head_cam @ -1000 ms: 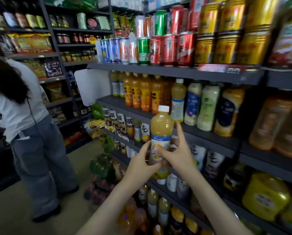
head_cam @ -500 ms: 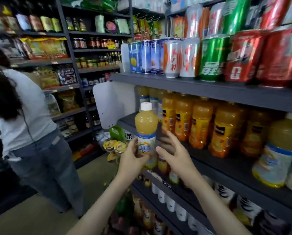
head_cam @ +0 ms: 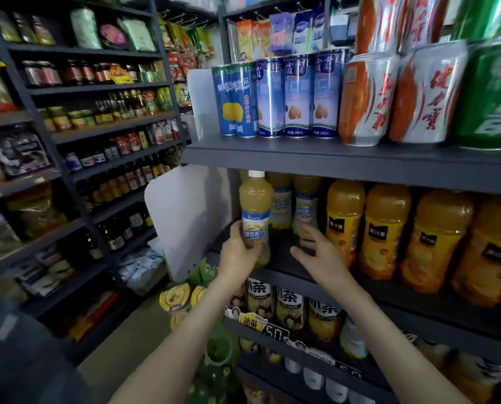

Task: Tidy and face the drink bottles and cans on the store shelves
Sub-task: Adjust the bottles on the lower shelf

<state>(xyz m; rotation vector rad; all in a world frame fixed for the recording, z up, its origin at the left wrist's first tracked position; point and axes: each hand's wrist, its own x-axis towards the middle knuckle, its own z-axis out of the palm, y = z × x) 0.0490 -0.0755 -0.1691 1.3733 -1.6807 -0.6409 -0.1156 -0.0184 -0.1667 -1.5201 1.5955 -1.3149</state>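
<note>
A pale yellow juice bottle (head_cam: 255, 212) with a white cap and a blue-and-white label stands upright at the left front of the second shelf (head_cam: 295, 271). My left hand (head_cam: 237, 253) is wrapped around its lower part. My right hand (head_cam: 320, 252) hovers open just to the right, fingers spread, touching nothing. Two matching pale bottles (head_cam: 293, 204) stand behind it. A row of orange juice bottles (head_cam: 386, 228) with black labels fills the shelf to the right.
Blue cans (head_cam: 269, 96), white-and-orange cans (head_cam: 394, 94) and a green can (head_cam: 491, 94) line the shelf above. Tea bottles (head_cam: 290, 307) sit on the shelf below. A white divider panel (head_cam: 182, 220) closes the shelf's left end. Another rack of jars and snacks (head_cam: 97, 126) stands across the aisle.
The bottle has moved up and in from in front of the shelves onto the second shelf's left end. My right hand has come off it. The person at left is out of view.
</note>
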